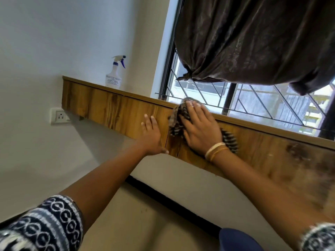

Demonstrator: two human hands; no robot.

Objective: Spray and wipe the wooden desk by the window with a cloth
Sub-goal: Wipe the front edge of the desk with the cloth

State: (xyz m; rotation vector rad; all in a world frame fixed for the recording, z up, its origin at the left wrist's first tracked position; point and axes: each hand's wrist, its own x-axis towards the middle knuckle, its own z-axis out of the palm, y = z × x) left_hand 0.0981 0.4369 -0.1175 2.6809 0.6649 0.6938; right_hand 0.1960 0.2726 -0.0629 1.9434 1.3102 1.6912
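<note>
The wooden desk (112, 109) runs from the left wall to the right under the window, seen at a tilt. My right hand (199, 129) lies flat, fingers straight, pressing a black-and-white striped cloth (176, 122) onto the desk top near the window edge; part of the cloth shows behind my wrist. My left hand (151, 134) rests flat on the wood just left of the cloth, fingers straight. A white spray bottle (114, 73) with a blue trigger stands upright at the desk's back left, against the wall, well away from both hands.
A dark brown curtain (253, 38), knotted at its lower end, hangs over the window above the desk. A barred window (250, 100) runs behind the desk. A white wall socket (59, 115) sits below the desk's left end. A blue object (235, 240) is at the bottom right.
</note>
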